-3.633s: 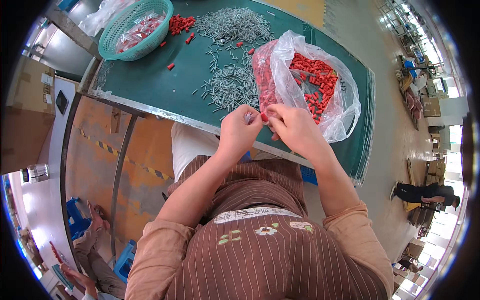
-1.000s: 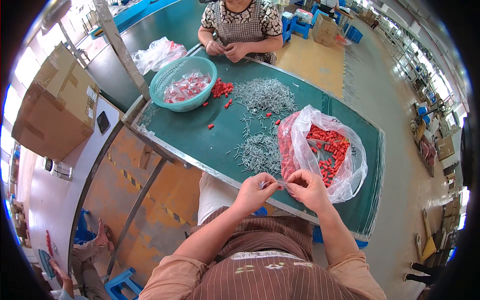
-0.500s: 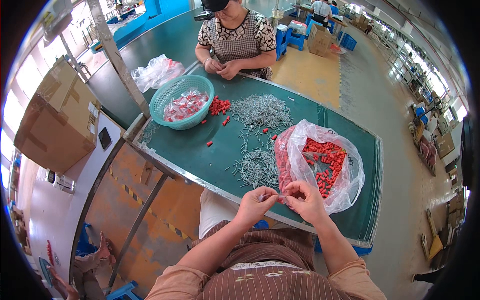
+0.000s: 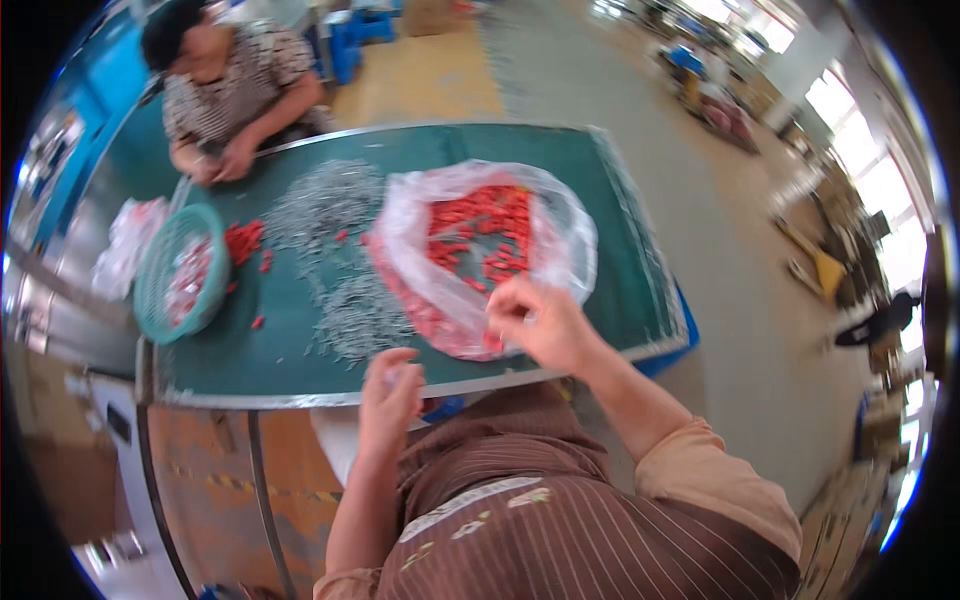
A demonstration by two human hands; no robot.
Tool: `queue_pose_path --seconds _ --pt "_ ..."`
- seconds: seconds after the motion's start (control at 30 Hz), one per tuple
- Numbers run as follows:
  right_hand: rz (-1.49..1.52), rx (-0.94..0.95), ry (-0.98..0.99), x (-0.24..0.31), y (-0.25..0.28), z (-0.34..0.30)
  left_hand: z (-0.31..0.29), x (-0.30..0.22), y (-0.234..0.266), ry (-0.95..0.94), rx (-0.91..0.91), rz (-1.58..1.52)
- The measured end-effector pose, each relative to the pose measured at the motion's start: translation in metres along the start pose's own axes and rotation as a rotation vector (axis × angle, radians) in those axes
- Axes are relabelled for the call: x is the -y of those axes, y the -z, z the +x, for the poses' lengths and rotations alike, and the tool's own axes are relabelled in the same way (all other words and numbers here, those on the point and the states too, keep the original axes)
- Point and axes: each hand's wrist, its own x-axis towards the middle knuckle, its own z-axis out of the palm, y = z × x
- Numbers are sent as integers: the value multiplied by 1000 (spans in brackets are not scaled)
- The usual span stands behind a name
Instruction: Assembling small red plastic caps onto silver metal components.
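My left hand (image 4: 390, 395) is closed at the table's near edge, in front of a pile of grey screws (image 4: 362, 318). A pale, shiny bit shows between its fingers, too blurred to name. Over the near side of a large clear plastic bag (image 4: 575, 245), my right hand (image 4: 540, 320) is closed with thumb and fingertips together. What it pinches, if anything, is smeared by motion. Many small red plastic plugs (image 4: 500, 215) lie inside the open bag. A second pile of screws (image 4: 325, 205) spreads farther back, with a few loose red plugs (image 4: 243, 243) to its left.
A turquoise basket (image 4: 150, 290) with small clear packets of red pieces stands at the green table's (image 4: 270, 365) left end. A crumpled plastic bag (image 4: 130, 240) lies behind it. Across the table a co-worker (image 4: 240, 100) sits with hands together at the edge.
My hands have parted from a shared hold on a small clear piece of plastic. The left is nearer the front edge, the right over the bag. The whole view has turned to the right.
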Motion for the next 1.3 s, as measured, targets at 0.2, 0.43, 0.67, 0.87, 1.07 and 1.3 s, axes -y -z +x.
queue_pose_path --seconds 0.2,0.43,0.67,0.87,1.07,1.3 --pt "-705 -810 -145 -54 167 -25 4 6 3 63 -44 -334" --pt "-626 -769 -141 -53 178 -59 7 -17 -27 178 -44 -233" --pt "-106 -101 -53 -9 3 -17 9 5 -9 83 18 -388" --pt "157 146 -67 -8 -65 7 12 -4 -10 42 -30 -286" --pt "327 125 -243 -37 -85 -2 11 10 -5 51 -33 -138" --pt "789 51 -374 -38 -71 -14 -1 27 -1 76 -119 -427"
